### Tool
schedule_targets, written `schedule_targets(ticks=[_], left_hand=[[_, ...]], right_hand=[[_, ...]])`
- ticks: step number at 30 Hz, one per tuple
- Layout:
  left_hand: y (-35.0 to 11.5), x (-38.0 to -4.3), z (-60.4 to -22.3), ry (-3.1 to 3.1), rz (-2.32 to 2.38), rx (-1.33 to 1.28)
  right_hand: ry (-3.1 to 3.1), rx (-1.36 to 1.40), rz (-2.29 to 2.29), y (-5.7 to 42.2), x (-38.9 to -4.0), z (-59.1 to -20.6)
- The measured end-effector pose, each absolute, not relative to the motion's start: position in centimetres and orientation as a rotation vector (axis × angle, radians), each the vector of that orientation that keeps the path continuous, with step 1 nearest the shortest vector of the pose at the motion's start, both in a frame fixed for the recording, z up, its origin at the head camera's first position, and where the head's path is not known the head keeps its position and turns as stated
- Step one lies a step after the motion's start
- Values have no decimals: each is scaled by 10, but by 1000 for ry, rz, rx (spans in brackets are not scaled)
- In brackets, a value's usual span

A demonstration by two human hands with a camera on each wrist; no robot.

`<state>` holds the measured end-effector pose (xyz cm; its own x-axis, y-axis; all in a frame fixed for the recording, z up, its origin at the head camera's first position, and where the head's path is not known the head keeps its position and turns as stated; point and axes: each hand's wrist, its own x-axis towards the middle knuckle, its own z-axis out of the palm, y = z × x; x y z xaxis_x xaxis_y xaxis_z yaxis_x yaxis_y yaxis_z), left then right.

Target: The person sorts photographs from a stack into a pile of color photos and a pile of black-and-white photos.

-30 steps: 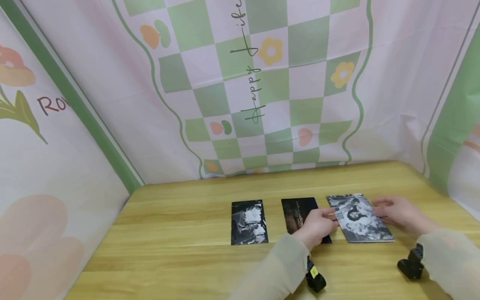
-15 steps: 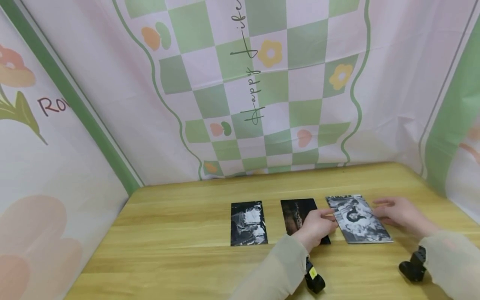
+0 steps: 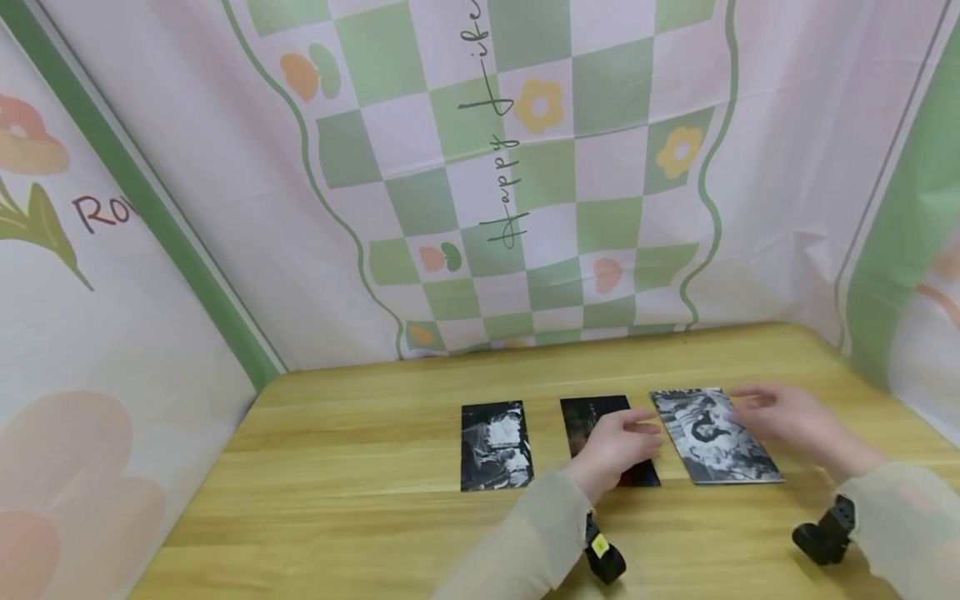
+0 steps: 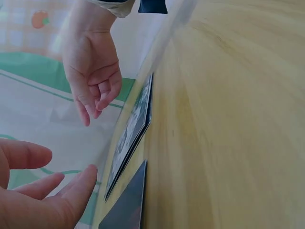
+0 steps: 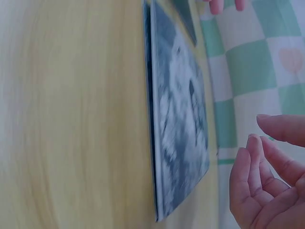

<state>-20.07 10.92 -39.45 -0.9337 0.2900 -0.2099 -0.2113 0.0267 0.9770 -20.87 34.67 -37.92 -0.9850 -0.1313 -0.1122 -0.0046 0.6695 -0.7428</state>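
Note:
Three picture cards lie in a row on the wooden table. The right one, a black-and-white card [image 3: 716, 450], shows a thin dark layer under its edge in the right wrist view. My right hand [image 3: 791, 425] hovers at its right edge, fingers loosely bent, holding nothing. Over the middle dark card [image 3: 579, 417] is my left hand [image 3: 618, 446], partly hiding it, with thumb and fingers apart and nothing between them. Both hands [image 4: 93, 67] show clear of the cards in the left wrist view. A second black-and-white card [image 3: 497, 450] lies at the left, untouched.
The wooden table [image 3: 337, 483] ends at a printed cloth backdrop [image 3: 615, 167] behind. A cloth side panel [image 3: 112, 333] stands at the left and another at the right. Black wrist devices [image 3: 603, 550] hang below both sleeves.
My left hand has drawn back leftward from the right card's edge. My right hand has come up and slightly left over that card's right edge. The cards look unmoved.

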Motion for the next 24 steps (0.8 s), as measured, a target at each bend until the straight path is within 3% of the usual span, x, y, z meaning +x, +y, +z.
schedule_targets(ticks=[24], left_hand=[[27, -192, -387, 1984, 1913, 268]], right_hand=[[2565, -225, -1444, 288, -200, -367]])
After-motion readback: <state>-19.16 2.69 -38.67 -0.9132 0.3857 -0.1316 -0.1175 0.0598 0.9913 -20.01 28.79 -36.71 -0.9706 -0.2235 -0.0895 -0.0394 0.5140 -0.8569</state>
